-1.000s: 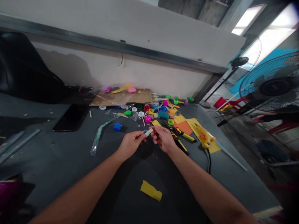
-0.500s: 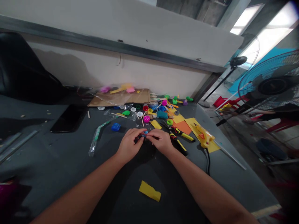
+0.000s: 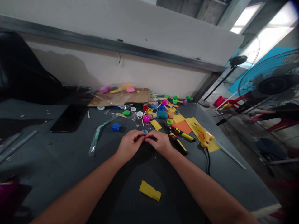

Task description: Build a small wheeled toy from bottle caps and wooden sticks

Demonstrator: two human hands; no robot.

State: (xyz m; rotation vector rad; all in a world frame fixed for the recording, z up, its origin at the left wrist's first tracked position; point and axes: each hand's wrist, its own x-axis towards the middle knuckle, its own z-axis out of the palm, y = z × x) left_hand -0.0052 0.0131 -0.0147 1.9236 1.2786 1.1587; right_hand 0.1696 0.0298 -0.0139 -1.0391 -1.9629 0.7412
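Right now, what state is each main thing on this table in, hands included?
Left hand, curled, grip hidden
Right hand, curled, grip hidden
Blue piece, partly hidden by the hands
Phone, lying flat
Glue gun, lying on yellow paper
Yellow strip, lying flat, edges uneven

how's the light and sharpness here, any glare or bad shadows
Head view: dim overall, but the opening at upper right is washed out white; head view: dark shadow on the table below the left hand and right hand; head view: soft fine detail, the blue piece where they meet mostly hidden.
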